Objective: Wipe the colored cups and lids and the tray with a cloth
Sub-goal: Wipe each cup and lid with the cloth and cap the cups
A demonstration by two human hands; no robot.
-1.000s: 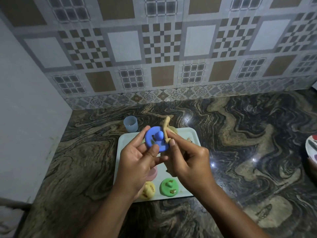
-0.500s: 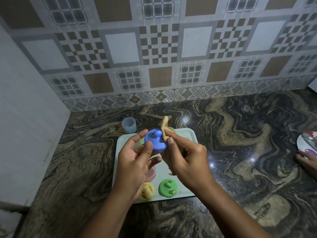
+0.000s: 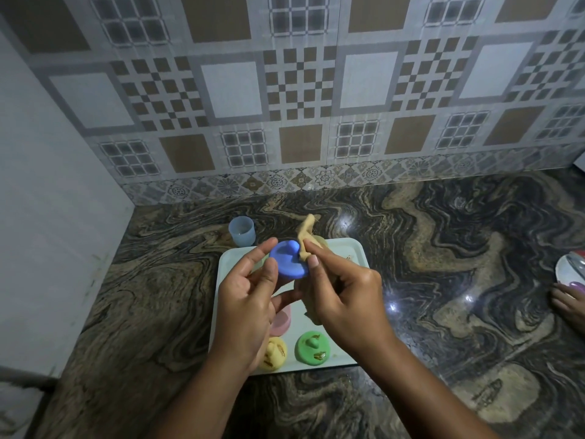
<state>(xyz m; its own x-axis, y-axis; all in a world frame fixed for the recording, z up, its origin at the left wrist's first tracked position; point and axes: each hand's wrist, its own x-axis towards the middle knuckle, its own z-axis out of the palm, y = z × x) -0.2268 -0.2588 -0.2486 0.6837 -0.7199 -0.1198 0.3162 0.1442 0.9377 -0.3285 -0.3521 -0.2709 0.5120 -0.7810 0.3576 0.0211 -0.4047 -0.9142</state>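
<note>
My left hand [image 3: 245,307] holds a blue lid [image 3: 288,260] by its edge above the pale tray [image 3: 351,248]. My right hand [image 3: 343,299] pinches a tan cloth [image 3: 305,236] against the lid's right side, one end of the cloth sticking up. On the tray's near end lie a green lid [image 3: 311,347], a yellow lid [image 3: 274,354] and a pink piece [image 3: 281,321], partly hidden under my left hand. A pale blue cup [image 3: 242,231] stands on the counter just behind the tray's left corner.
The tray sits on a dark swirled stone counter [image 3: 443,264] against a tiled wall. A white wall closes the left side. At the far right edge another person's hand [image 3: 568,304] rests by a white plate [image 3: 569,269].
The blue lid has tipped from upright, knob toward me, to lying flatter. The cloth has stayed pressed at its right side. The camera view shifted slightly.
</note>
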